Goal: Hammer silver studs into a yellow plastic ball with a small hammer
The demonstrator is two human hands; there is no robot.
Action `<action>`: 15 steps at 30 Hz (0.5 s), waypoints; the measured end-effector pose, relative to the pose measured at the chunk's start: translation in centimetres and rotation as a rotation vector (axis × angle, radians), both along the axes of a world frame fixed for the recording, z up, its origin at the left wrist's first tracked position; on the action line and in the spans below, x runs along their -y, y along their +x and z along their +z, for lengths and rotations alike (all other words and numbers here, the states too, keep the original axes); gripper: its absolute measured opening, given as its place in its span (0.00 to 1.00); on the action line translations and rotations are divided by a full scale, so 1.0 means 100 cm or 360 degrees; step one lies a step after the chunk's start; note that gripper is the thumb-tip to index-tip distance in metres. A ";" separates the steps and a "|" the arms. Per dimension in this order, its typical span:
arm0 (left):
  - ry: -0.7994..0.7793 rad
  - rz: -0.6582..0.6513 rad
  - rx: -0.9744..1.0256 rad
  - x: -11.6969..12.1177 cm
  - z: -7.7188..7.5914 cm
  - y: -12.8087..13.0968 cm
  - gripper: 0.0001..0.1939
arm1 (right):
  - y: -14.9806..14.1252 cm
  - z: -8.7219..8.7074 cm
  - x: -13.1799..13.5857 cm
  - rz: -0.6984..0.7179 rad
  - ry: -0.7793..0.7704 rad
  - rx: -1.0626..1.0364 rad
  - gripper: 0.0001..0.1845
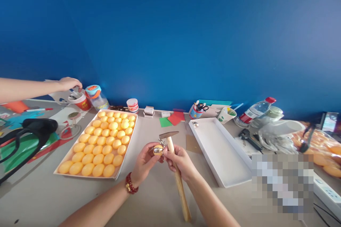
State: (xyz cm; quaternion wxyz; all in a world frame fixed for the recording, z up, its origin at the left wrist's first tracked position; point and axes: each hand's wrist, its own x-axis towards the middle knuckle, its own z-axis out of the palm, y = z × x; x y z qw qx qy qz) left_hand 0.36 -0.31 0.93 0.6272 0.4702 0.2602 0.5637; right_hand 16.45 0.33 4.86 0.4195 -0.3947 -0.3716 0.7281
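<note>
My left hand is closed on an orange plastic ball with a shiny silver part on its front. My right hand is beside it, its thumb and fingers closed around the wooden handle of a hammer, close below the metal head. The handle slants down toward the near edge of the table. A cluster of small silver pieces shows between the ball and the hammer head. Where my fingertips meet, the contact with the ball is partly hidden.
At left is a shallow tray of orange balls; at right, a white tray holds a silver piece. Another person's hand reaches toward paper cups. A bottle and pen holder stand behind.
</note>
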 end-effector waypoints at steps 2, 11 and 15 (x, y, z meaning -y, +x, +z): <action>0.0009 0.0000 0.0003 0.000 0.000 0.000 0.15 | -0.001 0.001 0.000 -0.0017 -0.0004 0.0006 0.17; 0.0031 0.0003 -0.0017 0.000 -0.001 -0.001 0.15 | 0.000 -0.003 0.000 0.0004 0.0037 -0.0027 0.16; 0.0060 0.0011 -0.0010 0.000 -0.001 -0.001 0.15 | -0.001 -0.004 0.001 -0.0007 0.0056 0.0000 0.17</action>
